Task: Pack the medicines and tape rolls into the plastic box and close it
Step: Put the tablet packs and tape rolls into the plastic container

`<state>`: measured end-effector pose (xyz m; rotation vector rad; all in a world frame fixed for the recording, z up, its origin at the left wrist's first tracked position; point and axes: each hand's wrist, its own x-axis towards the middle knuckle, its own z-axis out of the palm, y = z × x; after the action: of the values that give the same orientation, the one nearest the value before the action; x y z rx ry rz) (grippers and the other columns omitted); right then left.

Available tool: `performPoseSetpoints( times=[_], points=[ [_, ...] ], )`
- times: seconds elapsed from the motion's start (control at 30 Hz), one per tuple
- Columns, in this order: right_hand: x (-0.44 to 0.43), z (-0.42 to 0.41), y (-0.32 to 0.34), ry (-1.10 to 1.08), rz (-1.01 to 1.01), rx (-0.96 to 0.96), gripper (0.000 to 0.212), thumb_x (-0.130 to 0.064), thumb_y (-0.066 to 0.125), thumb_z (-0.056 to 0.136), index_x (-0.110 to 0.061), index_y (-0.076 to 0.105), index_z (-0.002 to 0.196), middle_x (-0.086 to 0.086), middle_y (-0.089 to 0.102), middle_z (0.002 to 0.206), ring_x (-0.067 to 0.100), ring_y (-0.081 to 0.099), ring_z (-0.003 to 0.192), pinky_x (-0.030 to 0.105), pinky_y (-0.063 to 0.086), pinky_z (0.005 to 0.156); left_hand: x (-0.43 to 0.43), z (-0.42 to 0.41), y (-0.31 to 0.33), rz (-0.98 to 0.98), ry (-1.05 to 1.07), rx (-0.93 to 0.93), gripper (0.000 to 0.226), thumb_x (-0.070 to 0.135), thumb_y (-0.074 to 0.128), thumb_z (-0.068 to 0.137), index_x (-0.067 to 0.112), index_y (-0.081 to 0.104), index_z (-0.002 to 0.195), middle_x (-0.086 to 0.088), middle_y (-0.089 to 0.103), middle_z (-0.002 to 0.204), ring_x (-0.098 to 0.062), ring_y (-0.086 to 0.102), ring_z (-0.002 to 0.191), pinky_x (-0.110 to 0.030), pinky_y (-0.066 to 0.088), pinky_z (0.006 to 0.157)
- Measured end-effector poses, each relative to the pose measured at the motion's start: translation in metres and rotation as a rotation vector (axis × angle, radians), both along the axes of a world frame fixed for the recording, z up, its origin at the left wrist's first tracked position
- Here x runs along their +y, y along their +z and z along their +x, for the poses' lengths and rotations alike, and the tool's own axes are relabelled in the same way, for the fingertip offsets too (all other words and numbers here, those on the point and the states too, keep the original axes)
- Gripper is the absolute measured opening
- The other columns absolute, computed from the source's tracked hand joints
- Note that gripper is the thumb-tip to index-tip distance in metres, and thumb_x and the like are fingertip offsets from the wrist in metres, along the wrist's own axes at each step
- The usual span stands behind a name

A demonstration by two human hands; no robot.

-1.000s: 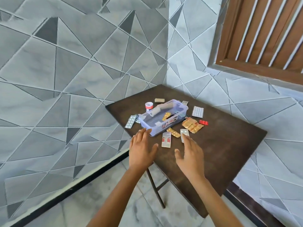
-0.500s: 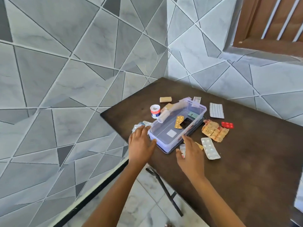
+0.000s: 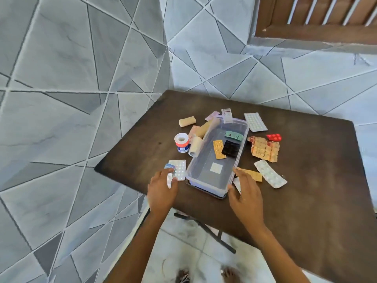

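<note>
A clear plastic box point(image 3: 204, 180) stands open on the dark table point(image 3: 306, 190), holding an orange blister strip point(image 3: 219, 149), a black one point(image 3: 230, 148) and a green one point(image 3: 234, 135). My left hand point(image 3: 162, 190) pinches a silver blister strip point(image 3: 179, 169) just left of the box's near end. My right hand point(image 3: 245, 194) has spread fingers at the box's near right corner, over a white strip. A red-and-white tape roll point(image 3: 181, 141) and beige bandage rolls point(image 3: 195, 149) lie along the box's left side.
Right of the box lie a long white strip point(image 3: 269, 174), a tan strip point(image 3: 252, 174), crumpled orange packs point(image 3: 264, 149), a red strip point(image 3: 274, 137) and a white strip point(image 3: 255, 121). Another beige roll point(image 3: 187, 121) lies further back. Tiled walls close in behind and to the left.
The view has come closer and tilted down. My left hand shifted from the box's near end to the silver strips on its left. My right hand stays by the near right corner.
</note>
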<state>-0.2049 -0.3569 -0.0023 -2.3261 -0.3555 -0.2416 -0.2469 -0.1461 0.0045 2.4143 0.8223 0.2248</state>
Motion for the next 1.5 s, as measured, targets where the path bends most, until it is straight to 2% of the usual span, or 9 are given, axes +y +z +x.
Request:
performPoseSetpoints(
  times=[0.23, 0.4, 0.67, 0.93, 1.1, 1.23, 1.37, 1.43, 1.5],
  points=[
    [0.034, -0.019, -0.009, -0.210, 0.013, 0.072, 0.042, -0.010, 0.062, 0.083, -0.008, 0.053, 0.124, 0.015, 0.059, 0.128, 0.031, 0.054, 0.120, 0.042, 0.044, 0.099, 0.040, 0.007, -0.019, -0.045, -0.145, 0.140, 0.046, 0.036, 0.051, 0.093, 0.017, 0.046, 0.134, -0.007, 0.049, 0.142, -0.025, 0.053, 0.124, -0.035, 0.042, 0.105],
    [0.025, -0.022, -0.021, -0.406, 0.066, 0.071, 0.034, -0.018, 0.050, 0.083, -0.003, 0.057, 0.112, 0.017, 0.062, 0.113, 0.031, 0.059, 0.104, 0.031, 0.044, 0.081, 0.051, 0.014, -0.037, 0.025, -0.170, 0.232, 0.065, 0.039, 0.063, 0.085, 0.013, 0.035, 0.138, -0.015, 0.037, 0.143, -0.030, 0.038, 0.129, -0.039, 0.041, 0.103],
    [0.009, 0.008, -0.045, -0.501, -0.292, 0.408, 0.046, -0.016, 0.053, 0.088, -0.004, 0.043, 0.131, 0.021, 0.049, 0.130, 0.036, 0.047, 0.118, 0.045, 0.041, 0.098, 0.060, 0.036, -0.048, 0.003, -0.235, 0.335, 0.068, 0.028, 0.068, 0.083, 0.013, 0.031, 0.139, -0.018, 0.044, 0.136, -0.031, 0.049, 0.122, -0.038, 0.047, 0.095],
    [0.008, 0.025, -0.047, -0.509, -0.304, 0.496, 0.043, -0.021, 0.064, 0.083, -0.004, 0.049, 0.120, 0.022, 0.048, 0.124, 0.038, 0.050, 0.112, 0.046, 0.045, 0.090, 0.061, 0.036, -0.039, -0.058, -0.148, 0.265, 0.056, 0.025, 0.069, 0.083, 0.019, 0.039, 0.130, -0.011, 0.054, 0.128, -0.029, 0.061, 0.109, -0.039, 0.053, 0.083],
    [-0.003, 0.035, -0.035, -0.542, -0.092, 0.558, 0.013, -0.013, 0.061, 0.081, -0.005, 0.063, 0.090, 0.017, 0.066, 0.102, 0.033, 0.061, 0.094, 0.034, 0.044, 0.070, 0.067, 0.044, -0.012, -0.107, -0.075, 0.118, 0.041, 0.034, 0.055, 0.091, 0.017, 0.046, 0.128, -0.011, 0.058, 0.132, -0.029, 0.061, 0.113, -0.040, 0.049, 0.094],
    [-0.014, 0.036, 0.002, -0.554, 0.060, 0.472, 0.014, -0.011, 0.057, 0.084, -0.002, 0.062, 0.075, 0.019, 0.068, 0.082, 0.030, 0.062, 0.078, 0.026, 0.041, 0.060, 0.061, 0.063, 0.020, -0.360, -0.198, -0.077, 0.041, 0.033, 0.057, 0.090, 0.022, 0.046, 0.128, -0.005, 0.057, 0.134, -0.025, 0.061, 0.115, -0.044, 0.050, 0.099],
    [-0.002, 0.042, 0.052, -0.474, 0.252, 0.297, 0.012, -0.006, 0.063, 0.082, -0.008, 0.054, 0.089, 0.008, 0.061, 0.075, 0.024, 0.058, 0.073, 0.032, 0.048, 0.066, 0.031, 0.090, 0.048, -0.395, -0.465, -0.112, 0.035, 0.014, 0.050, 0.095, 0.019, 0.047, 0.129, -0.011, 0.063, 0.114, -0.024, 0.063, 0.095, -0.040, 0.056, 0.087],
    [0.016, 0.047, 0.064, -0.325, 0.221, 0.306, 0.039, 0.000, 0.062, 0.080, -0.011, 0.048, 0.114, 0.007, 0.058, 0.070, 0.032, 0.062, 0.072, 0.039, 0.051, 0.068, 0.012, 0.103, 0.052, -0.302, -0.586, -0.082, 0.039, 0.003, 0.047, 0.093, 0.018, 0.047, 0.129, -0.012, 0.060, 0.095, -0.026, 0.060, 0.080, -0.039, 0.056, 0.072],
    [0.037, 0.053, 0.057, -0.152, 0.000, 0.348, 0.066, 0.003, 0.056, 0.080, -0.014, 0.030, 0.139, 0.018, 0.060, 0.077, 0.036, 0.062, 0.076, 0.039, 0.047, 0.064, -0.002, 0.113, 0.046, -0.162, -0.700, -0.019, 0.045, -0.001, 0.048, 0.089, 0.017, 0.046, 0.130, -0.017, 0.062, 0.094, -0.027, 0.058, 0.073, -0.031, 0.048, 0.062]
  ],
)
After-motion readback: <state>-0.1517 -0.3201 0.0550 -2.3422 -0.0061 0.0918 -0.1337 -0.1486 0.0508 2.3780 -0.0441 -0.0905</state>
